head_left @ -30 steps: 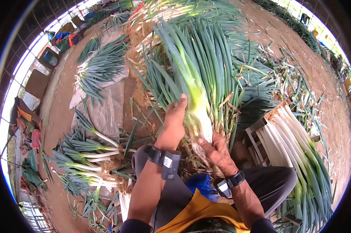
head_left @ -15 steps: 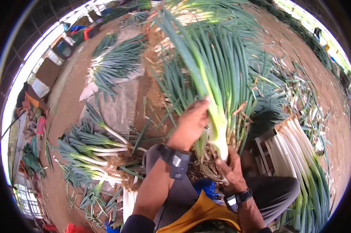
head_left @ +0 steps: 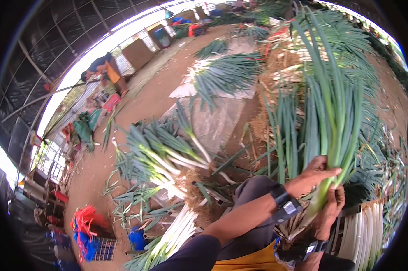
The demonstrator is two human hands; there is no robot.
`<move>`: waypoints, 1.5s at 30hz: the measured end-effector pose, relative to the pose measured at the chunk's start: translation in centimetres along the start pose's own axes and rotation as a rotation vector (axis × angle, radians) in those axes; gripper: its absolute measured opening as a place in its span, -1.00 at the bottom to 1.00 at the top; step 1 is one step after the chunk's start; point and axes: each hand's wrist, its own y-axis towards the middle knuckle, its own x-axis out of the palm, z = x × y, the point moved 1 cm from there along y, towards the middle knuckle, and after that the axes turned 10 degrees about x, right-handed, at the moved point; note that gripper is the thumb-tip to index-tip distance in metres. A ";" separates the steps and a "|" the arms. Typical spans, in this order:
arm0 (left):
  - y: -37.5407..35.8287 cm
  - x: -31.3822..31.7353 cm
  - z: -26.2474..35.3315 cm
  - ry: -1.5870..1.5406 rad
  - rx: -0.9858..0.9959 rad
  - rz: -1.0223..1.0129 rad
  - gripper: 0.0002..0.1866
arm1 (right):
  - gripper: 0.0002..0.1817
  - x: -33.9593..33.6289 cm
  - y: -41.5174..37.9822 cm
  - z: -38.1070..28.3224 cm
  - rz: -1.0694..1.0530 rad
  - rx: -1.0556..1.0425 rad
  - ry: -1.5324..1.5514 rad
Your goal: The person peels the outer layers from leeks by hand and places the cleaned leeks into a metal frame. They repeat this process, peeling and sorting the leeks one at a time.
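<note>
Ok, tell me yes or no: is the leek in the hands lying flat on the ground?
No: both the left hand and the right hand grip the leek near its base, holding it upright off the ground.

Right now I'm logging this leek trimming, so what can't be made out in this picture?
- Leek base: head view, hidden behind both hands.
- Right hand: its grip is hidden behind the left hand and the stalk.
- Trimmed stalks: cut off by the lens edge.
- Distant person: too small.
</note>
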 end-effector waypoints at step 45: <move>3.1 -6.3 4.5 -0.309 0.026 0.338 -0.47 | -0.35 -9.9 -6.3 6.2 -0.279 0.217 -1.006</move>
